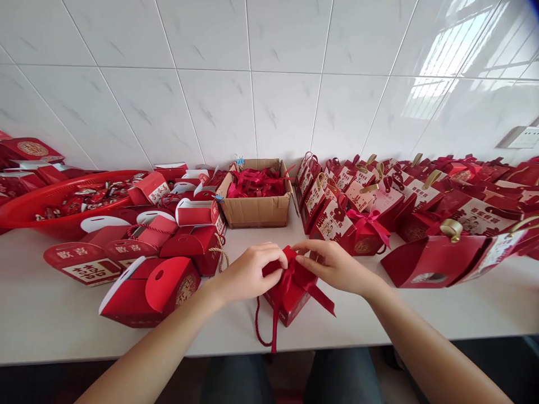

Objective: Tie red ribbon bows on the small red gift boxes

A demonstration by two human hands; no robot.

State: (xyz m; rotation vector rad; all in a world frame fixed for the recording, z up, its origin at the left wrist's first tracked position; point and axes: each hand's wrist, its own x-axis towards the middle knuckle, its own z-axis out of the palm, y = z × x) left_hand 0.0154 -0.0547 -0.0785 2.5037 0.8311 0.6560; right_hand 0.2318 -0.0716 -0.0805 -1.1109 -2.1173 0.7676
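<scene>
A small red gift box stands near the front edge of the white table, in front of me. Dark red ribbon is looped and knotted at its top, with one tail hanging at the front and another sticking out to the right. My left hand pinches the ribbon from the left, thumb and fingers closed. From the right, my right hand has its fingertips closed on the ribbon at the box's top. A twisted red cord hangs down on the box's left side.
Behind stands a cardboard box of red ribbons. Open red boxes and a red plastic basket of wrapped candies are at left. Several red gift boxes with handles crowd the right. A white tiled wall closes the back.
</scene>
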